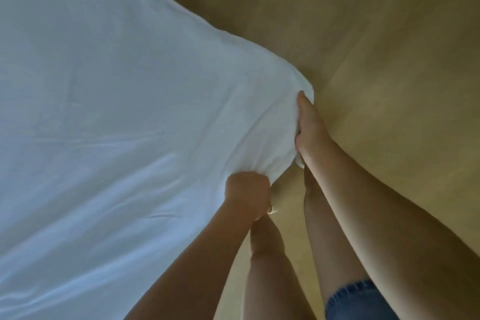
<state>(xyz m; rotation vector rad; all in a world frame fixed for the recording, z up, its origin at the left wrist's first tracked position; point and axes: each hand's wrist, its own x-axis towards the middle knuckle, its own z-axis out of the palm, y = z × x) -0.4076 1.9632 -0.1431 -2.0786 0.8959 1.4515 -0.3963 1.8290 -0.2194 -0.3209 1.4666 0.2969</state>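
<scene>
The white sheet (117, 99) lies spread and mostly smooth, with only its near corner left to finish, where the left hand (246, 192) clenches bunched fabric and the right hand (309, 125) presses alongside, its fingers hidden and its grip unclear.

we count one white sheet (104, 112), spread flat, with a single corner of it in view near the middle of the frame. two hands are on that corner: one left hand (246, 193), bunching cloth on the sheet's near edge, and one right hand (307, 125), gripping cloth at the corner's tip. behind them we count two bare forearms (376, 202), and under those, two bare legs (267, 267). one frayed denim hem (358, 299) shows at the bottom edge. one tan floor (389, 47) borders the sheet's far edge.
</scene>
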